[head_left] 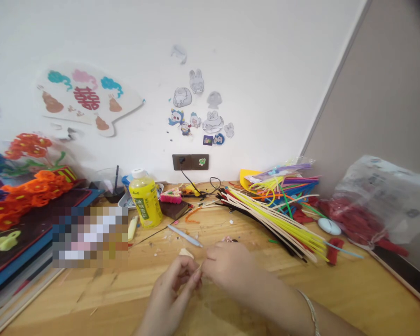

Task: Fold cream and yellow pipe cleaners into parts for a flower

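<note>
My left hand point(173, 291) and my right hand point(227, 270) meet low in the middle of the wooden desk point(266, 298). Between their fingertips is a thin pale stick point(199, 269), mostly hidden by my fingers. A small cream-coloured piece point(186, 253) shows just above my left fingers. Beyond my right hand lies a fan of yellow and tan pipe cleaners point(276, 224). A slim metal-tipped tool point(185, 235) rests on the desk ahead of my left hand. A silver bangle point(311, 312) circles my right wrist.
A yellow drink bottle point(145, 201) stands at the back left of the desk, with pipe-cleaner flowers point(31, 186) on a dark board to the left. A pixelated patch point(90, 236) hides part of the desk. A plastic bag of red material point(374, 205) sits at the right, against the wall.
</note>
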Demonstrator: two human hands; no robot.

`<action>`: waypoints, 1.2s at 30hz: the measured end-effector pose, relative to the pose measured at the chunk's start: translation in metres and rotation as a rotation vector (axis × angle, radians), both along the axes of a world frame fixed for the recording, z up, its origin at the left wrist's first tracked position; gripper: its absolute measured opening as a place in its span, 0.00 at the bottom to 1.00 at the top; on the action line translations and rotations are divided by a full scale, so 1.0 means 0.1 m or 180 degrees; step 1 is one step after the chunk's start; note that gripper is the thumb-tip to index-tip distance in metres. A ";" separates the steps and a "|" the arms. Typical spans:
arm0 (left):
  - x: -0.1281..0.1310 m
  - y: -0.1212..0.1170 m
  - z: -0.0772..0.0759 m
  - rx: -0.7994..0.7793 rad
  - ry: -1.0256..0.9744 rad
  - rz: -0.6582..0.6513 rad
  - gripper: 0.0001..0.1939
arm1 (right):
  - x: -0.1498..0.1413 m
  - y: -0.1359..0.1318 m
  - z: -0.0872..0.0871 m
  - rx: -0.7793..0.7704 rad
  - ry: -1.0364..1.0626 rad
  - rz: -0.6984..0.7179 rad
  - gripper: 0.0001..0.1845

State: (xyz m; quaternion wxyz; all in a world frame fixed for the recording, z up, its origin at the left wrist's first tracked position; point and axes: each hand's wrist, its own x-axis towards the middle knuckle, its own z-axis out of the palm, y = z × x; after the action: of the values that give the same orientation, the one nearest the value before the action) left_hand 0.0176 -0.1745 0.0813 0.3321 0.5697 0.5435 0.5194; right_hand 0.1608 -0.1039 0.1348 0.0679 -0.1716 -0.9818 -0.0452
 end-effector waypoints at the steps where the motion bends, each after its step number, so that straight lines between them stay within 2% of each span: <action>1: 0.00 0.00 -0.01 0.0004 0.0092 0.0042 0.10 | -0.01 0.00 -0.01 0.0037 -0.0013 -0.0016 0.09; 5: -0.02 -0.02 -0.07 0.0104 0.0664 0.0153 0.08 | -0.04 0.01 -0.06 -0.0041 -0.0091 -0.0074 0.09; 9: -0.06 -0.04 -0.11 0.0500 0.1371 0.0287 0.07 | -0.05 0.02 -0.09 -0.0222 -0.0045 -0.0042 0.10; 12: -0.07 -0.04 -0.10 0.0760 0.1704 0.0428 0.07 | -0.03 0.02 -0.04 -0.0290 0.0226 -0.0285 0.08; 14: -0.06 -0.04 -0.08 0.0897 0.1818 0.0459 0.08 | 0.00 0.02 0.00 -0.0240 0.0447 -0.0388 0.10; 17: -0.06 -0.04 -0.07 0.1065 0.1953 0.0411 0.09 | 0.00 0.04 0.02 -0.0122 0.0504 -0.0222 0.10; 19: -0.06 -0.03 -0.07 0.1141 0.2013 0.0369 0.09 | -0.01 0.07 -0.02 -0.0089 0.0427 -0.0037 0.07; 21: -0.07 -0.03 -0.06 0.1189 0.2036 0.0327 0.10 | -0.03 0.09 -0.09 -0.0116 0.0347 0.0084 0.09; 25: -0.08 -0.02 -0.05 0.1142 0.2044 0.0293 0.09 | -0.05 0.11 -0.19 -0.0169 0.0378 0.0133 0.10; 29: -0.08 -0.01 -0.02 0.1088 0.2206 0.0380 0.06 | -0.03 0.10 -0.21 -0.0102 0.0323 0.0122 0.07; 32: -0.08 -0.01 0.02 0.0778 0.2462 0.0418 0.07 | -0.04 0.09 -0.22 -0.0179 0.0322 0.0053 0.05; 36: -0.07 0.00 0.06 0.0354 0.2436 0.0157 0.14 | -0.05 0.06 -0.23 -0.0280 0.0427 0.0069 0.06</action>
State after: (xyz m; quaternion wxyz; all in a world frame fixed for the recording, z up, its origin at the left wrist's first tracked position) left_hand 0.0106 -0.1742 0.0868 0.0613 0.7262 0.6126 0.3059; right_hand 0.1554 -0.0977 0.1115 0.1264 -0.1664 -0.9779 0.0102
